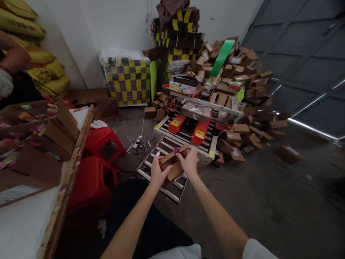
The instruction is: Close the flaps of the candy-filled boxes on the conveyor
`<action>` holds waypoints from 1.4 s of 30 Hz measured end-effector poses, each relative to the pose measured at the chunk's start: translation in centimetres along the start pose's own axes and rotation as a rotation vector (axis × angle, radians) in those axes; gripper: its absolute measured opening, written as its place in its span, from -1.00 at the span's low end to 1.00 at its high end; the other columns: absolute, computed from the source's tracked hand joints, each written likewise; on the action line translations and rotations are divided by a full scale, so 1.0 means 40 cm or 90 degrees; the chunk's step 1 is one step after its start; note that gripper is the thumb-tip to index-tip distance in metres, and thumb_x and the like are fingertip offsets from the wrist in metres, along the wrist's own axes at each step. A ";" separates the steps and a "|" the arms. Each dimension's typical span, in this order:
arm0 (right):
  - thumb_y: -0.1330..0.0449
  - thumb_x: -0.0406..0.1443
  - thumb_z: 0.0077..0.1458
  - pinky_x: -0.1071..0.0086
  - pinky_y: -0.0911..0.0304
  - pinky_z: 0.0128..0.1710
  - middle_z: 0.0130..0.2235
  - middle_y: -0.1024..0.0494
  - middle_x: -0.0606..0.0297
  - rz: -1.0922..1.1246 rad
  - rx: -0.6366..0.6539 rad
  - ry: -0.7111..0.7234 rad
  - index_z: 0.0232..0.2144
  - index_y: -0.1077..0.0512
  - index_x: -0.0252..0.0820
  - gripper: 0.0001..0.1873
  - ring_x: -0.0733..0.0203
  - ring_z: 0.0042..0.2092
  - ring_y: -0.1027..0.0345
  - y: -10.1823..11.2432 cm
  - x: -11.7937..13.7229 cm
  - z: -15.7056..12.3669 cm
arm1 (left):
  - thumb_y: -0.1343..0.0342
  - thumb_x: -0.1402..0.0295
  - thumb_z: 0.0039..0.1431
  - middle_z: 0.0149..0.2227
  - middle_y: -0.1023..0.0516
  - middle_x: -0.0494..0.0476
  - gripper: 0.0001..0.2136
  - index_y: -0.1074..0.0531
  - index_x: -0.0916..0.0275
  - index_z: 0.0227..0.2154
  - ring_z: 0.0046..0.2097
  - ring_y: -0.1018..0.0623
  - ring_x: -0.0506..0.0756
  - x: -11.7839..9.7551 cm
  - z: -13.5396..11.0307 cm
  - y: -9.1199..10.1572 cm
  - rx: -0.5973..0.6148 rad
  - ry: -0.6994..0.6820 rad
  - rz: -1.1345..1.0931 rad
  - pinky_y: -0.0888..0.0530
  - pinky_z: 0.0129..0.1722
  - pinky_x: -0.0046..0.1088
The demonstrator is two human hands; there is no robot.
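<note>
Between my two hands is a small brown cardboard box (175,170), held over a short roller conveyor (169,193). My left hand (158,172) grips the box's left side, thumb toward the near flap. On the right, my right hand (189,160) has its fingers on the far flap and its thumb inside the edge. A small purple item (176,150) shows at the far flap by my right fingertips; I cannot tell whether it is held or lies in the box. Most of the box's inside is hidden.
Ahead stands a carton-sealing machine (185,126) with red side guides. A big heap of cardboard boxes (237,79) lies behind it. Red plastic stools (91,180) and a white table (24,230) with open cartons are at left. A person's arm (13,54) shows at far left.
</note>
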State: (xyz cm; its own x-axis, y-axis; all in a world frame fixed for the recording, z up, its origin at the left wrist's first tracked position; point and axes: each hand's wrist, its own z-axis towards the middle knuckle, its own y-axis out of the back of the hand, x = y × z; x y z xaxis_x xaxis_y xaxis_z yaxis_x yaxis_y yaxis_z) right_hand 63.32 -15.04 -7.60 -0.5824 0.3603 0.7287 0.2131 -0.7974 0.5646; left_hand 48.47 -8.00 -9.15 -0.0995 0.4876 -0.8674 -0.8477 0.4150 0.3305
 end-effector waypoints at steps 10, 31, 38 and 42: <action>-0.34 -0.12 -0.21 0.03 -0.17 -0.03 0.09 -0.22 -0.08 -0.255 0.165 -0.035 0.26 0.20 -0.15 0.12 -0.20 0.10 -0.16 0.031 0.032 0.053 | -0.23 0.19 -0.04 -0.09 -0.38 0.23 -0.44 -0.19 0.23 0.01 -0.05 -0.44 0.20 0.031 0.009 -0.012 0.020 0.010 0.010 -0.38 -0.04 -0.23; -0.15 0.06 -0.02 -0.19 0.23 0.20 0.30 0.02 -0.04 -0.175 0.271 0.234 0.22 -0.10 -0.16 -0.17 -0.19 0.30 0.19 0.005 0.036 -0.154 | 0.04 0.36 0.23 -0.10 -0.51 0.14 -0.82 -0.47 0.18 -0.37 -0.08 -0.43 0.14 -0.008 -0.037 -0.004 0.021 -0.066 0.076 -0.39 -0.06 -0.19; -0.22 0.11 -0.20 -0.12 -0.11 0.08 0.07 -0.41 0.03 -0.123 0.256 0.278 -0.09 -0.42 -0.11 -0.34 -0.14 0.14 -0.21 -0.018 -0.040 0.230 | -0.02 0.35 0.19 -0.06 -0.42 0.19 -0.83 -0.42 0.17 -0.18 -0.03 -0.44 0.10 0.048 -0.170 0.310 -0.235 0.055 0.104 -0.43 -0.08 -0.35; 0.01 0.25 -0.13 -0.38 0.37 0.11 0.12 -0.28 -0.18 -0.026 0.188 0.286 -0.20 -0.44 -0.08 -0.32 -0.31 0.27 0.14 -0.078 -0.029 0.359 | -0.05 0.30 0.15 -0.10 -0.40 0.17 -0.77 -0.33 0.22 -0.14 -0.05 -0.43 0.09 0.080 -0.265 0.632 -0.608 0.143 0.226 -0.38 -0.03 -0.34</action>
State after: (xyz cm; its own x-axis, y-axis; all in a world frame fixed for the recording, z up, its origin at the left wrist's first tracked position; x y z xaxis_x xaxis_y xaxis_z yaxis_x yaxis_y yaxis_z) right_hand 74.61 -6.01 -4.65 -0.8591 0.0936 0.5032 0.3575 -0.5937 0.7209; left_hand 21.19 -4.08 -7.51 -0.4349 0.2680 -0.8597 -0.8003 -0.5527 0.2326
